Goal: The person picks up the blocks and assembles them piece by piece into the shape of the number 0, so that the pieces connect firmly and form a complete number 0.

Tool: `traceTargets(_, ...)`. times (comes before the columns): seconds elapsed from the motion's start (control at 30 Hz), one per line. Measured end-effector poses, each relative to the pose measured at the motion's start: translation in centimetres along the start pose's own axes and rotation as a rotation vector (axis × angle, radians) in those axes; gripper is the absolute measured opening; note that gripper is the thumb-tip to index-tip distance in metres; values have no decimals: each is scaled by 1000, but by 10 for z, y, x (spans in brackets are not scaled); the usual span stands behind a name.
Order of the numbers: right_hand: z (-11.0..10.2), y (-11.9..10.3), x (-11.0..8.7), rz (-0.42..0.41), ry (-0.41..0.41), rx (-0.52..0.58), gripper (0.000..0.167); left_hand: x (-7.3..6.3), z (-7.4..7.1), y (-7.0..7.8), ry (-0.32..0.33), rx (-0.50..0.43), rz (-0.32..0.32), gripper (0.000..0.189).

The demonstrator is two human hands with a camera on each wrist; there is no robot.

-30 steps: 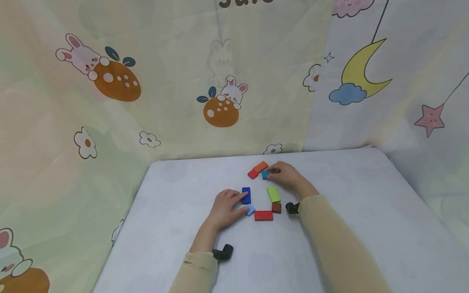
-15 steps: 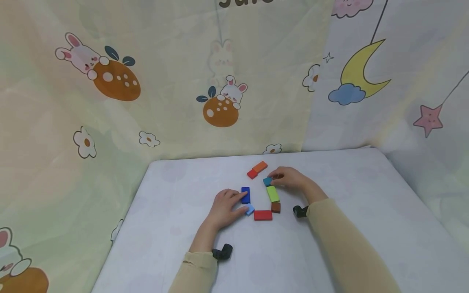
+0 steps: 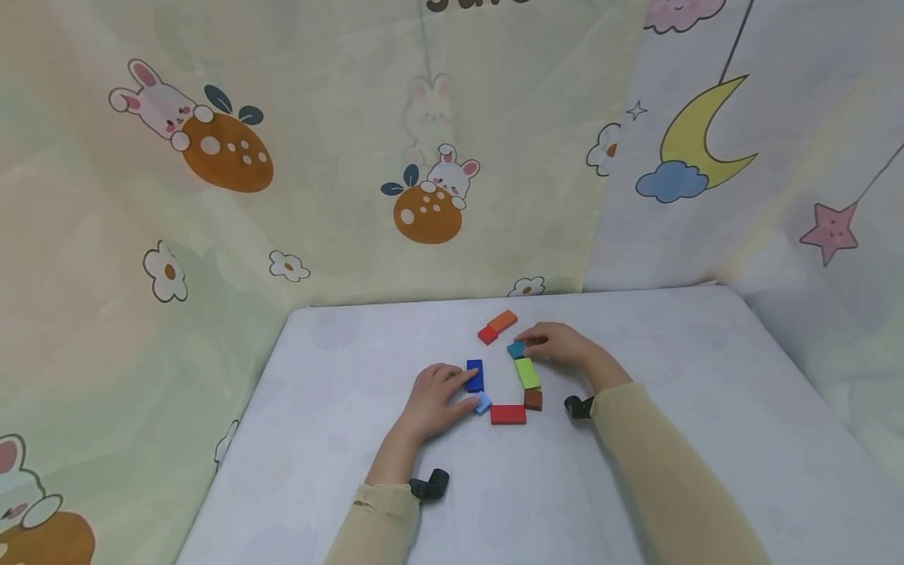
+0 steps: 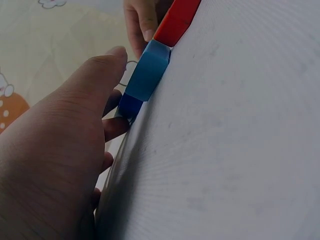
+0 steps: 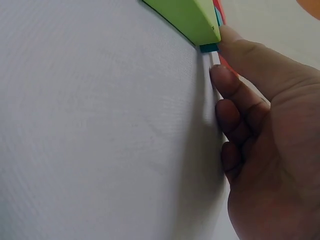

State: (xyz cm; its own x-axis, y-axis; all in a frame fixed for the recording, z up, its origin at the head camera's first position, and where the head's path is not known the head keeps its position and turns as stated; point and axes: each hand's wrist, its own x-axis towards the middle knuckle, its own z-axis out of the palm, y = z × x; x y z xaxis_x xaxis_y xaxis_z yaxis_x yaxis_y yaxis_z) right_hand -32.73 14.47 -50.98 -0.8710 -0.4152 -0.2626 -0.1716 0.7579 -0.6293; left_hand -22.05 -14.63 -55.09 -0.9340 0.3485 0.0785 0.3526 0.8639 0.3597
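Teal block [image 3: 516, 350] is sitting at the far right of a loose, broken ring of small coloured blocks on the white surface [image 3: 282, 486], just by the far end of the lime-green block [image 3: 526, 373]. Right hand [image 3: 558, 345] is pinching it between thumb and fingers. Whether teal and green are actually touching, cannot say for sure; the fingers are crowding that edge and the right wrist view is showing only slivers of teal.

Left hand [image 3: 435, 398] is lying on the ring's left side, fingers loosely extended, grasping nothing: index fingertip is resting on the dark blue block [image 3: 475, 375], thumb tip is lying at the light blue block [image 3: 482, 403], which is sitting askew at dark blue's near end.

Brown block [image 3: 533, 400] is meeting the near end of the green one. Long red block [image 3: 508, 414] is lying crosswise along the near side, right end by the brown, left end by the light blue.

Farther off, small red block [image 3: 487, 335] and orange block [image 3: 503, 321] are touching end to end, slanting toward far right, apart from the ring. Behind, a patterned cloth [image 3: 339, 196] is hanging.
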Motion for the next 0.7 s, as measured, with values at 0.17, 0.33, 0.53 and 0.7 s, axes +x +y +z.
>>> traceTargets(0.17,1,3,3,12,8,3,37,2,1,-1,-7,3,-3,62)
traceTargets(0.33,5,5,6,22,51,13,33,2,1,-1,-12,2,-1,63)
traceTargets(0.53,8,2,5,9,73,-2,30,1,-3,1,-13,-4,-6,62)
traceTargets(0.7,8,-2,1,2,67,-7,30,1,-4,2,-21,-11,-12,62)
